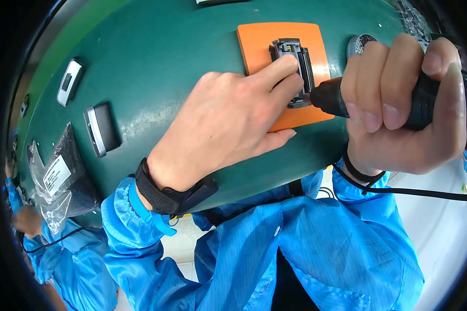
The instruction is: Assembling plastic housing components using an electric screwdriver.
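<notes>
My left hand (228, 109) lies across an orange block (254, 46), its index finger and the finger beside it pressed down on a small black plastic housing (305, 65). The thumb rests near the block's front edge. That housing sits on the block, partly hidden by my fingers. My right hand (404, 109) is wrapped round a black electric screwdriver (329, 97) held nearly level. Its tip is at the near right corner of the housing; whether it sits on a screw cannot be made out.
A black-and-silver case (102, 129) and a silver-edged piece (70, 82) lie on the green table (155, 57) at left. Closer stands a plastic bag (57, 176) of dark parts. A round metal cup (357, 44) is beyond my right hand. A cable (415, 193) runs right. Another person (78, 259) sits at lower left.
</notes>
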### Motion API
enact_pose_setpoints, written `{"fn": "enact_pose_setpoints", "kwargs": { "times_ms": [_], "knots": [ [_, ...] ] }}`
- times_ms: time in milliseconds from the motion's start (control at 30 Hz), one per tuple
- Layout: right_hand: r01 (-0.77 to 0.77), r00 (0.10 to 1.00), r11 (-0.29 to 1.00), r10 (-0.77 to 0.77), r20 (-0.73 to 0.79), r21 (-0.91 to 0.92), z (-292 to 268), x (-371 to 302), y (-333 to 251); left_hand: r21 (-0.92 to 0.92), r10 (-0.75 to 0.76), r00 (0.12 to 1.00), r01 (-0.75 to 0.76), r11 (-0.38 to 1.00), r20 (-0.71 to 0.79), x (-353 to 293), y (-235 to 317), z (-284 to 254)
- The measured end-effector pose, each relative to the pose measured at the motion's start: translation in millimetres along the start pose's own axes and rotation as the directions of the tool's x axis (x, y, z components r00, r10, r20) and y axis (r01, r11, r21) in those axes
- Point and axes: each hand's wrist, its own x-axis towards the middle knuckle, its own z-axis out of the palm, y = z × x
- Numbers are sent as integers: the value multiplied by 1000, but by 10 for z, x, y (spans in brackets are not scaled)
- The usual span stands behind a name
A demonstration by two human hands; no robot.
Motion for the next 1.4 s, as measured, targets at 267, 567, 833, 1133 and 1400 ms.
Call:
{"fn": "enact_pose_setpoints", "kwargs": {
  "times_ms": [267,567,833,1133,1400],
  "knots": [
    [48,996,999,-47,82,-8,-47,29,146,-9,31,999,-31,999,-39,-6,-31,13],
    [16,1000,1000,-16,-21,3,52,0,204,8,51,992,-50,999,-115,-6,-47,74],
    [34,999,999,-33,34,-26,145,-5,307,-7,76,985,-78,997,-158,-30,-80,80],
    [49,952,999,-44,-304,10,379,-110,287,31,85,985,-82,996,-151,-19,-30,60],
    [254,947,965,-236,-219,57,-448,-287,-472,-73,75,994,-81,994,-78,64,-53,-144]
  ]
}}
